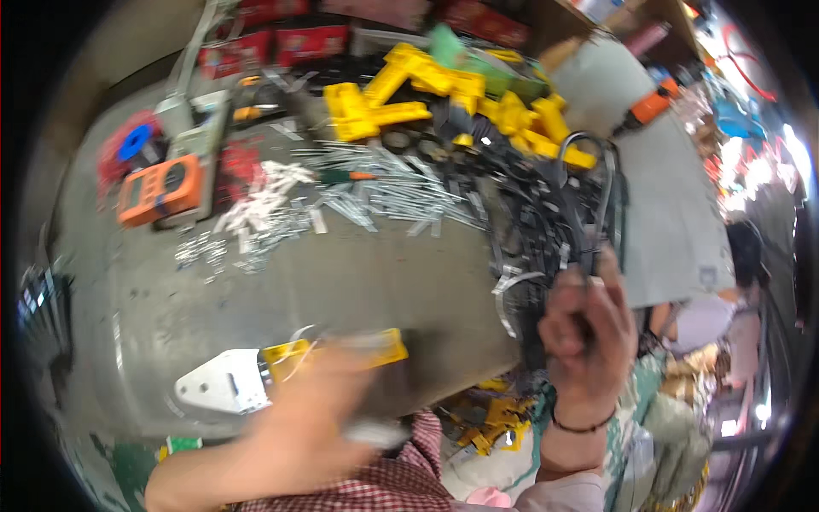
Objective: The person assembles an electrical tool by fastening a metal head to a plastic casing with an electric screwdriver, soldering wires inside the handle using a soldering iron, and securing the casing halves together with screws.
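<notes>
My right hand [587, 328] is raised over the right edge of the table, its fingers closed on a looped dark cable [607, 192] that stands up above them. Motion smears my left hand [328, 397], which is low over the near part of the table; its fingers do not show clearly. Under and beside that hand lies a yellow part [391, 346], partly covered. Joined to or touching its left end is a white tapered plate [226, 381] with small holes. A thin pale wire [300, 354] curls over the yellow part.
Several metal rods [401, 183], white pieces [264, 200] and black cables [529, 205] are heaped across the table, with yellow plastic parts [350, 111] behind. An orange meter [162, 189] stands left; an orange-handled tool [653, 104] lies right. More yellow parts [495, 422] sit below the table edge.
</notes>
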`<state>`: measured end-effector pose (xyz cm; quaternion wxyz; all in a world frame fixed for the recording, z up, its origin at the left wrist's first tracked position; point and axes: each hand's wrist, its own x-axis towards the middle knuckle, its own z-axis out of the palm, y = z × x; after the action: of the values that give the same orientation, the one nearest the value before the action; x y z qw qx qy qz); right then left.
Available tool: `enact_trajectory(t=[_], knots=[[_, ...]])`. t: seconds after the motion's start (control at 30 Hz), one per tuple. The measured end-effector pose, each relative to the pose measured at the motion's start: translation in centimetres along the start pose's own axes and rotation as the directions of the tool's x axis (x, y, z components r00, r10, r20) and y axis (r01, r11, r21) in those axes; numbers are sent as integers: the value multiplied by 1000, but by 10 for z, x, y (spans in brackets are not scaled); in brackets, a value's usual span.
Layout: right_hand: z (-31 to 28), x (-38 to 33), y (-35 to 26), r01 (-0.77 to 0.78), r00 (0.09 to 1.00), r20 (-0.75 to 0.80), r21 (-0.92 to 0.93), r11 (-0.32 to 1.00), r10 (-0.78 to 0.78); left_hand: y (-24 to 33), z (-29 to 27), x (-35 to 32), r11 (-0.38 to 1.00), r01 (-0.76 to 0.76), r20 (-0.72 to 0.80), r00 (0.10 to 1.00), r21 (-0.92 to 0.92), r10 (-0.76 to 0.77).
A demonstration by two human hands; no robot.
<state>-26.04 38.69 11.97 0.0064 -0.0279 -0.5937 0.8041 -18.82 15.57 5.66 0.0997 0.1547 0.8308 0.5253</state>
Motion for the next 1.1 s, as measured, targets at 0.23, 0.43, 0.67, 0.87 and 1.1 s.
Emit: enact_trajectory(t=[0.23, 0.43, 0.67, 0.87, 1.1], knots=[[-38, 67, -5, 233, 966, 6, -445, 865, -257, 3, 25, 12, 991, -102, 163, 980, -89, 115], [24, 46, 102, 704, 708, 697, -709, 43, -108, -56, -16, 33, 834, -57, -167, 970, 549, 176], [60, 41, 146, 414, 750, 636, -665, 621, 181, -113, -71, 63, 759, 426, -630, 776, 492, -27], [64, 11, 113, 301, 711, 666, -581, 756, 228, -125, -81, 61, 713, 448, -582, 810, 540, -68], [63, 6, 132, 127, 844, 502, -531, 838, 189, -69, -48, 15, 929, 369, -547, 780, 10, -304]])
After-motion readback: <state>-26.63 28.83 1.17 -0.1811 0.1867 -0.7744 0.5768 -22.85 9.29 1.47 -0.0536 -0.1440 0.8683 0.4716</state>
